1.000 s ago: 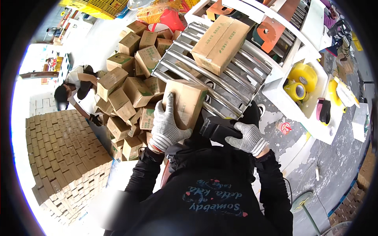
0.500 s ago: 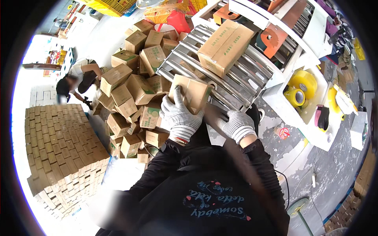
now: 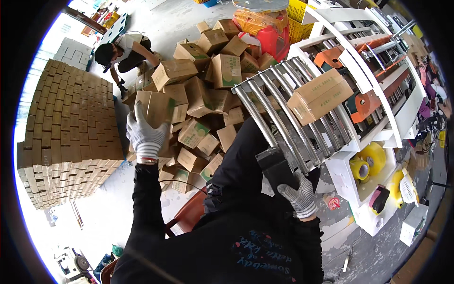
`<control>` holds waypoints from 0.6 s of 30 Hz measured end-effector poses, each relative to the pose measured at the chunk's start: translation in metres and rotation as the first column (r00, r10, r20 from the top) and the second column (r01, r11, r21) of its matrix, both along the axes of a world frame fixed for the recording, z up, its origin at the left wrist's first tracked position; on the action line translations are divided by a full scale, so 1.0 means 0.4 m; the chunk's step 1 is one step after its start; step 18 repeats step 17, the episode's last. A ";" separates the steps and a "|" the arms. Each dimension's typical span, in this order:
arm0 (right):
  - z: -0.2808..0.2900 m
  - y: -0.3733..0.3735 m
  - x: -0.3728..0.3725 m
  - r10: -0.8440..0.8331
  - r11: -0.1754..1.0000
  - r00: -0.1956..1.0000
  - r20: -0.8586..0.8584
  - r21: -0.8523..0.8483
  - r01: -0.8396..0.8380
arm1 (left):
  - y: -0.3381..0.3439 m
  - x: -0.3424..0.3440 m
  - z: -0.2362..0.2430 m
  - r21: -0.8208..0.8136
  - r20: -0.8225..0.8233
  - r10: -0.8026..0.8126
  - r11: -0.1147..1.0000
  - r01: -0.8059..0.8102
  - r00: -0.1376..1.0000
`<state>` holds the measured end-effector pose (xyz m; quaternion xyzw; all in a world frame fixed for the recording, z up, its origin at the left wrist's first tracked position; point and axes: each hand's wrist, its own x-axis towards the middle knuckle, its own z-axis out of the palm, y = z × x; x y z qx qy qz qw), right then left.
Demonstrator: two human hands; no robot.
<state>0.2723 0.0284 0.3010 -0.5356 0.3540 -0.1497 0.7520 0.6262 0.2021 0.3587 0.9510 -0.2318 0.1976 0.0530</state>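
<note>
My left hand [image 3: 147, 136], in a striped grey-white knit glove, grips the near side of a small brown cardboard box [image 3: 157, 108] over the left side of the box pile. Its fingers reach up along the box's left side. My right hand [image 3: 300, 196], gloved alike, is closed on a black flat handheld device [image 3: 275, 166] beside the near end of the roller conveyor [image 3: 302, 142]. What the device is, I cannot tell. On the rollers lies a larger sealed cardboard box [image 3: 320, 97] with green print.
A heap of cardboard boxes [image 3: 198, 102] covers the floor ahead. At left rises a tall stack of boxes [image 3: 75, 123]. A crouching person [image 3: 125, 52] reaches toward the heap. Right of the conveyor, a white bin [image 3: 338, 173] holds yellow tape rolls [image 3: 371, 158]. A red stool [image 3: 191, 208] stands beside me.
My left hand has carried the small box left, from beside the conveyor to over the pile. My right hand has drawn back; the dark device it holds shows more clearly. The view has turned left.
</note>
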 end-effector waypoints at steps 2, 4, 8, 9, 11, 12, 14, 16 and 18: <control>-0.021 -0.005 -0.007 0.061 0.991 0.996 -0.059 -0.114 -0.067 | -0.035 0.030 -0.017 -0.063 -0.072 -0.275 0.961 0.271 0.959; -0.026 -0.013 -0.018 0.090 0.981 0.990 -0.108 -0.164 -0.107 | -0.128 -0.087 -0.056 -0.662 -0.529 -0.738 0.667 0.342 0.418; 0.035 -0.049 -0.017 0.137 0.972 0.973 -0.183 -0.162 -0.168 | -0.275 -0.243 -0.070 -0.631 -0.698 -0.542 0.775 0.043 -0.468; 0.043 -0.058 -0.017 0.154 0.968 0.968 -0.199 -0.164 -0.188 | -0.285 -0.247 -0.087 -0.616 -0.683 -0.506 0.787 0.043 -0.527; 0.048 -0.078 -0.020 0.119 0.973 0.979 -0.165 -0.177 -0.148 | -0.329 -0.270 -0.095 -0.596 -0.638 -0.450 0.802 0.030 -0.625; 0.054 -0.093 -0.021 0.133 0.963 0.970 -0.204 -0.204 -0.175 | -0.343 -0.280 -0.090 -0.585 -0.597 -0.469 0.810 -0.048 -0.651; 0.069 -0.138 -0.018 0.163 0.937 0.950 -0.266 -0.261 -0.234 | -0.364 -0.285 -0.106 -0.637 -0.523 -0.571 0.755 -0.156 -0.633; 0.063 -0.182 -0.021 0.181 0.880 0.955 -0.237 -0.395 -0.264 | -0.401 -0.279 -0.081 -0.626 -0.567 -0.577 0.766 -0.148 -0.589; 0.063 -0.208 -0.018 0.191 0.846 0.948 -0.255 -0.447 -0.290 | -0.420 -0.274 -0.091 -0.619 -0.541 -0.571 0.767 -0.167 -0.618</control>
